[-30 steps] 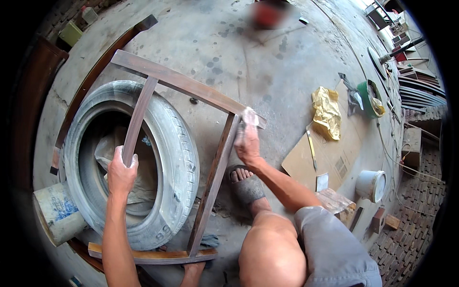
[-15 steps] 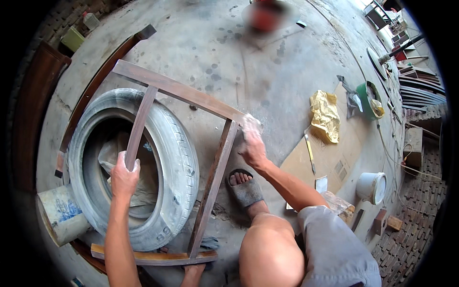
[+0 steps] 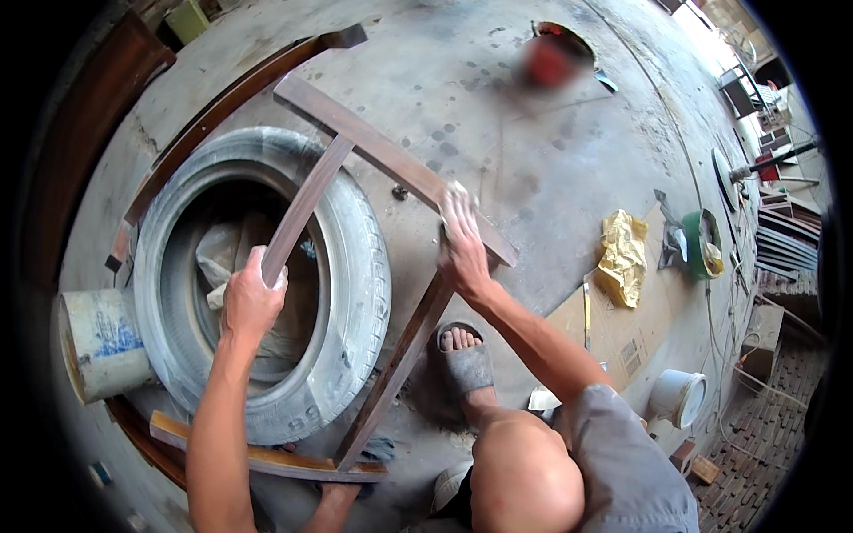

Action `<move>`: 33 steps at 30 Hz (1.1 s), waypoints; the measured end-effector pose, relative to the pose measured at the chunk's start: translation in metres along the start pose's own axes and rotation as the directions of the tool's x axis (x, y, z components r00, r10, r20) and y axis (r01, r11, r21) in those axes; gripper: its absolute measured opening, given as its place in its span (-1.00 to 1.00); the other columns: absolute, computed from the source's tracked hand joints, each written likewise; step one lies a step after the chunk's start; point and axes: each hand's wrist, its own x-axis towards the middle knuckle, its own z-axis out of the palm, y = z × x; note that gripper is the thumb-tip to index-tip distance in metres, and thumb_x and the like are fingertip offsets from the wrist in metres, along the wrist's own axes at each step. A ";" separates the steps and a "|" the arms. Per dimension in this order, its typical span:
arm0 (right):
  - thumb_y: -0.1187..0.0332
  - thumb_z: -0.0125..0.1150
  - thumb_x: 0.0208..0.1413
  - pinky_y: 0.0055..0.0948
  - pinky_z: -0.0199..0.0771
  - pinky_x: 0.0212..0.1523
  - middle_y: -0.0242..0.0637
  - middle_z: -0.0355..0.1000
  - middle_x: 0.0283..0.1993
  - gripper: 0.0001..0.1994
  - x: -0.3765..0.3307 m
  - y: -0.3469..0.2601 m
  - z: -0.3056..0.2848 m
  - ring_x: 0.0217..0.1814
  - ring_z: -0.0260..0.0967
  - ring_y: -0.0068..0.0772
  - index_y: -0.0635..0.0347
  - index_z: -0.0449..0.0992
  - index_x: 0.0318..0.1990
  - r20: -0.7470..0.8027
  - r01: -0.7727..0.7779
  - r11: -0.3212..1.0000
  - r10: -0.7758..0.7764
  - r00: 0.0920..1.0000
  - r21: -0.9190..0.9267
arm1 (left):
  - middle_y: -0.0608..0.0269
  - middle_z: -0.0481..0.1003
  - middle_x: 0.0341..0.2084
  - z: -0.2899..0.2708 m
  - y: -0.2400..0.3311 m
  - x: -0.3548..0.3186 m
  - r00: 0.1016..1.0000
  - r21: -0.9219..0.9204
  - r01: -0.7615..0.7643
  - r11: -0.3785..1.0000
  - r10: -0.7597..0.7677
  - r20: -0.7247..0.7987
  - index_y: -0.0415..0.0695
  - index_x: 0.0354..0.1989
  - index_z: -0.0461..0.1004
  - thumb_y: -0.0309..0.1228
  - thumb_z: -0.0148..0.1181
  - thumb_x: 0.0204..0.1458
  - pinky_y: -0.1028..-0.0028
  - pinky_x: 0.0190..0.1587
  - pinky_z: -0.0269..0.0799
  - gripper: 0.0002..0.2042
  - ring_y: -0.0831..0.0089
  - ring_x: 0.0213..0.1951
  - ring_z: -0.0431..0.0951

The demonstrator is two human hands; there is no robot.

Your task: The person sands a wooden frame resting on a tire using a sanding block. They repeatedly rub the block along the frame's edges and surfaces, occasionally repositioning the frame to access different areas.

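A dark wooden frame [image 3: 391,164] of several bars lies across a grey car tyre [image 3: 360,293] on the concrete floor. My left hand [image 3: 251,299] grips the frame's middle bar [image 3: 306,204] over the tyre's hole. At the corner where the top bar meets the right bar [image 3: 400,364], my right hand [image 3: 462,244] presses down on what looks like a pale piece of sandpaper. My foot in a grey sandal [image 3: 466,360] stands beside the right bar.
A white bucket [image 3: 93,342] stands left of the tyre. To the right lie flat cardboard [image 3: 622,333], a yellow rag [image 3: 622,253], a green tub [image 3: 702,244] and a small white pot [image 3: 675,397]. Another curved wooden piece [image 3: 213,115] lies behind the tyre.
My right hand has slid along the frame's corner. The view has shifted closer to the frame; my left hand keeps its grip on the middle bar.
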 end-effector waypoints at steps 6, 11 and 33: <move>0.60 -0.02 0.15 0.02 -0.18 0.60 0.23 0.02 0.53 -0.35 -0.013 0.005 -0.013 0.64 -0.15 0.17 0.42 0.12 0.46 0.064 -0.025 0.997 0.030 0.997 -0.074 | -0.22 0.61 -0.27 0.000 0.002 -0.004 1.000 -0.015 0.010 1.000 -0.010 -0.003 -0.16 0.09 0.44 -0.32 0.29 0.12 0.01 -0.15 0.52 -0.61 -0.22 -0.16 0.61; 0.60 -0.03 0.19 0.01 -0.17 0.60 0.27 0.03 0.52 -0.40 0.034 -0.022 0.012 0.63 -0.16 0.24 0.45 0.15 0.43 -0.006 -0.018 1.000 0.018 1.000 -0.013 | -0.22 0.62 -0.27 -0.001 0.001 -0.002 1.000 -0.039 0.021 0.999 -0.021 0.008 -0.15 0.11 0.43 -0.30 0.30 0.12 -0.01 -0.13 0.52 -0.60 -0.23 -0.16 0.61; 0.58 -0.05 0.13 0.02 -0.20 0.61 0.26 -0.01 0.54 -0.34 -0.008 0.003 -0.009 0.64 -0.20 0.24 0.45 0.11 0.45 0.057 -0.002 0.998 0.006 0.998 -0.064 | -0.21 0.62 -0.26 -0.001 0.001 -0.002 1.000 0.019 0.012 1.000 -0.013 0.013 -0.09 0.13 0.41 -0.26 0.25 0.14 -0.05 -0.11 0.50 -0.60 -0.24 -0.16 0.61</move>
